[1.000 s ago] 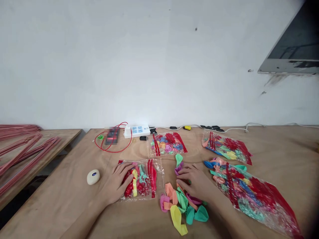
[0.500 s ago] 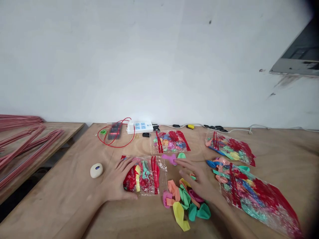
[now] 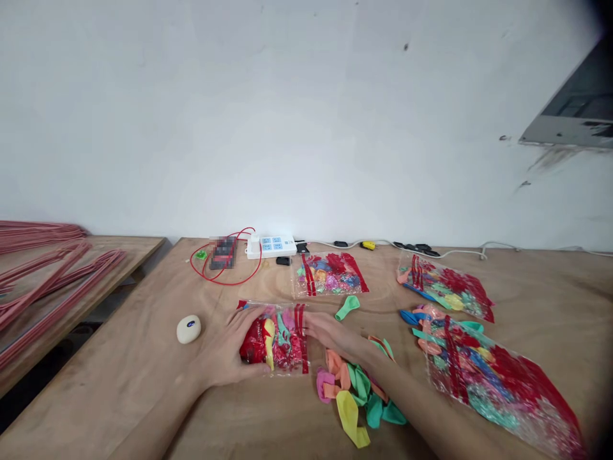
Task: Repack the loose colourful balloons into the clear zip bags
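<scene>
A clear plastic bag with red stripes lies in front of me, with red, yellow and green balloons inside. My left hand holds its left side, fingers over the top edge and thumb along the bottom. At the bag's right-hand mouth, the fingers of my right hand reach in under the film, partly hidden. A purple balloon shows at those fingertips. Below my right forearm is a loose pile of balloons, partly covered by the arm. A single green balloon lies just beyond my right hand.
Three more filled balloon bags lie about: one behind, one far right, one near right. A white round case sits left. A power strip, red cable and blurred dark object line the back.
My right hand has moved left from above the loose pile to the bag's mouth, carrying the purple balloon into it. The left hand stays on the bag.
</scene>
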A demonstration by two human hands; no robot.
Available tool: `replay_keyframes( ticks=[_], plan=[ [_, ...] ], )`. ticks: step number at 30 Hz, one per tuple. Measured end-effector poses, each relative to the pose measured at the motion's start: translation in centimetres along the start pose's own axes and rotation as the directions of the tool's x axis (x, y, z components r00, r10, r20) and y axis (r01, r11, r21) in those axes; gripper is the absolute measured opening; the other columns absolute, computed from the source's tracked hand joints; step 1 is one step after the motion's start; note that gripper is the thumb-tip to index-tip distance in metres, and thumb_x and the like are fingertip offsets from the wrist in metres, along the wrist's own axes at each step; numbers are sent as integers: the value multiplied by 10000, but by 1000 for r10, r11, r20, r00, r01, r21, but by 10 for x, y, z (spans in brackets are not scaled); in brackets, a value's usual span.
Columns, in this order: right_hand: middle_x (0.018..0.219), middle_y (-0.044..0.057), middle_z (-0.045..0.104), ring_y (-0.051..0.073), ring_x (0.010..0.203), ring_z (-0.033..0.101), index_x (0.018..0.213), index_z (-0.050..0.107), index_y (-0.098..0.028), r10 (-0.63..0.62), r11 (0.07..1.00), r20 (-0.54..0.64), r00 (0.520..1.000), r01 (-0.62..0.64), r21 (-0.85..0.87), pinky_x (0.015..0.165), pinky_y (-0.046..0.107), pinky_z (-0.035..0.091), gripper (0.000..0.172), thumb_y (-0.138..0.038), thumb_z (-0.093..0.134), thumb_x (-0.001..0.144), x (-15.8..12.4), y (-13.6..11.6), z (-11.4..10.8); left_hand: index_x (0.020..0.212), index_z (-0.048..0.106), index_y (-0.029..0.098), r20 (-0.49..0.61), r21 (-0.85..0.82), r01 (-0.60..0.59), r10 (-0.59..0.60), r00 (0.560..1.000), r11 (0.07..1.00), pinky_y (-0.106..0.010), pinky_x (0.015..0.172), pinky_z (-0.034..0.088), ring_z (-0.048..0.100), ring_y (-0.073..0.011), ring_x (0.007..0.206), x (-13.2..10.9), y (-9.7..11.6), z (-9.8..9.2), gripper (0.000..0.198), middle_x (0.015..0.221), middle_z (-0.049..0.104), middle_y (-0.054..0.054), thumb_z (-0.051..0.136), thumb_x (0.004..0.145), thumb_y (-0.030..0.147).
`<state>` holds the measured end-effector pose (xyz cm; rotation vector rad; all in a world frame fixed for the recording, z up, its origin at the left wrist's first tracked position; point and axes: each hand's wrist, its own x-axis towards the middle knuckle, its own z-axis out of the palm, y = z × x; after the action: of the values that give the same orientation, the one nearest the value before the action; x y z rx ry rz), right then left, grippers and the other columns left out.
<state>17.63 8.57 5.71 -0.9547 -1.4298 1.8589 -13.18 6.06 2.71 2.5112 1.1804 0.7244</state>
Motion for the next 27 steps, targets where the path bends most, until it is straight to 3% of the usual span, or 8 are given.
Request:
replay_keyframes(
  ticks=[3, 6, 11, 14, 18, 22, 24, 27],
  plan=[
    [1284, 154, 757, 314, 1309, 659, 1252, 726, -179, 75, 957, 177, 981, -121, 263, 1169, 473, 482, 740, -826, 518, 961, 17, -14, 18, 1709, 206, 306, -1, -23, 3, -3, 1000, 1000, -609, 1231, 405, 477, -432, 1492, -1, -4, 2, 1176, 1643, 477, -165, 844, 804, 699],
    [1267, 189, 764, 340, 1309, 672, 1270, 705, -141, 103, 877, 347, 932, -250, 411, 1151, 473, 493, 872, -889, 393, 949, 24, -27, 34, 1719, 186, 302, -10, -21, -4, 4, 1000, 1000, -616, 1252, 381, 434, -435, 1529, -4, -8, 4, 1204, 1673, 438, -171, 838, 801, 726],
    [1226, 169, 782, 316, 1245, 720, 1271, 693, -136, 165, 803, 375, 912, -345, 486, 1128, 450, 514, 638, -692, 473, 1048, 32, -24, 41, 1717, 156, 296, -7, -8, 22, -22, 1000, 1000, -632, 1261, 363, 413, -436, 1545, -5, -10, 4, 1222, 1700, 396, -182, 831, 802, 743],
    [1205, 152, 785, 283, 1198, 741, 1258, 685, -141, 208, 782, 306, 929, -346, 519, 1116, 416, 531, 499, -577, 539, 1066, 32, -17, 30, 1706, 187, 303, 12, 1, 27, -27, 1000, 1000, -617, 1275, 351, 410, -419, 1551, -3, -6, 2, 1178, 1703, 400, -163, 827, 814, 733],
    [1236, 165, 763, 231, 1135, 762, 1250, 658, -131, 286, 794, 74, 955, -280, 539, 1088, 378, 567, 388, -464, 600, 1061, 16, -22, 3, 1707, 210, 286, 13, 28, 21, -21, 1000, 999, -612, 1270, 361, 417, -429, 1546, -1, -6, 3, 1172, 1685, 428, -164, 823, 813, 733],
    [1382, 202, 718, 239, 1239, 732, 1288, 687, -112, 193, 890, -29, 981, -162, 426, 1155, 387, 539, 391, -408, 549, 1074, -14, -34, -31, 1707, 221, 300, 26, 53, 29, -31, 999, 998, -605, 1252, 381, 441, -433, 1527, -2, -6, 3, 1160, 1683, 432, -159, 829, 813, 717],
    [1334, 175, 752, 248, 1162, 763, 1278, 712, -150, 136, 958, -177, 975, -84, 274, 1047, 379, 602, 377, -425, 600, 1046, -32, -33, -49, 1700, 239, 303, 27, 58, 31, -33, 999, 998, -598, 1255, 377, 448, -427, 1522, -2, -5, 2, 1136, 1679, 436, -156, 827, 818, 713],
    [1095, 106, 813, 240, 861, 775, 1214, 749, -210, -6, 997, -412, 911, -24, -67, 681, 328, 619, 397, -504, 741, 947, -57, -23, -71, 1699, 245, 303, 25, 70, 22, -24, 999, 997, -593, 1262, 365, 451, -423, 1520, -1, -4, 1, 1125, 1676, 442, -151, 820, 824, 715]
  ],
)
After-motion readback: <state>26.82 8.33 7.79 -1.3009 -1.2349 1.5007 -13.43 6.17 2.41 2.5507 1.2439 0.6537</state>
